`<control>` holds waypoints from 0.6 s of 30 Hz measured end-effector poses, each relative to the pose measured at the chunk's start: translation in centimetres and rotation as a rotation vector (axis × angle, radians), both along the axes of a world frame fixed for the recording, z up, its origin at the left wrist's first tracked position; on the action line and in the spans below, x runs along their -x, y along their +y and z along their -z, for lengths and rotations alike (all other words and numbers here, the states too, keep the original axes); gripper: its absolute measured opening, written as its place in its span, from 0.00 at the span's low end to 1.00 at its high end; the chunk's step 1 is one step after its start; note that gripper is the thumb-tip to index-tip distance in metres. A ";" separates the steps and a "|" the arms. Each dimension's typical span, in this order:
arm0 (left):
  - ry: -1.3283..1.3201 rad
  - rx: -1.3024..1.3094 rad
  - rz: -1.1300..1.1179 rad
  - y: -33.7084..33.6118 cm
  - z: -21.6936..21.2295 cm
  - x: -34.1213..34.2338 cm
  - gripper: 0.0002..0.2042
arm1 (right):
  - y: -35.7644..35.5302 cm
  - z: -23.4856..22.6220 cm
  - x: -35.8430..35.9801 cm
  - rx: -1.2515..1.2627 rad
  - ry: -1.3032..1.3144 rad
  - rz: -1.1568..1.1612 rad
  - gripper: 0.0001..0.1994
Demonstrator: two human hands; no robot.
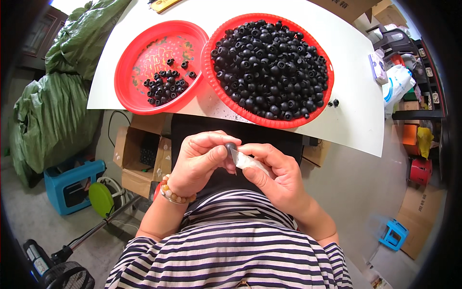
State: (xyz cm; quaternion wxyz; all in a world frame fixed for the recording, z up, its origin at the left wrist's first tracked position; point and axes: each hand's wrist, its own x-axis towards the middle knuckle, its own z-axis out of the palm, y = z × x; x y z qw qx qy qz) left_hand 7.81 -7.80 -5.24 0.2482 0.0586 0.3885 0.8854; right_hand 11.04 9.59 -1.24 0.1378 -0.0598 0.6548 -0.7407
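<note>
Your left hand (199,161) pinches a small round black rubber cap (231,146) over your lap. Your right hand (272,173) grips a small white-wrapped blade (240,159) touching it. Trim slowly, thumb clear. The full red plastic basket (211,79) and red plate (126,91) sit ahead on the white table (356,96).

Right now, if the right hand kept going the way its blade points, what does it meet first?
The small black part pinched in the left hand: the right hand aims its blade up-left, apparently already touching it.
</note>
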 end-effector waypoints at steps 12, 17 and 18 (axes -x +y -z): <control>0.088 0.121 -0.012 -0.5 0.2 0.5 0.08 | 0.2 1.1 0.8 0.247 -0.162 -0.036 0.11; 0.150 0.161 -0.003 -1.1 0.1 0.3 0.08 | -2.1 1.6 2.1 0.313 -0.258 0.005 0.08; 0.138 0.164 -0.001 -1.1 0.0 0.4 0.08 | -2.2 1.8 2.4 0.323 -0.236 -0.002 0.06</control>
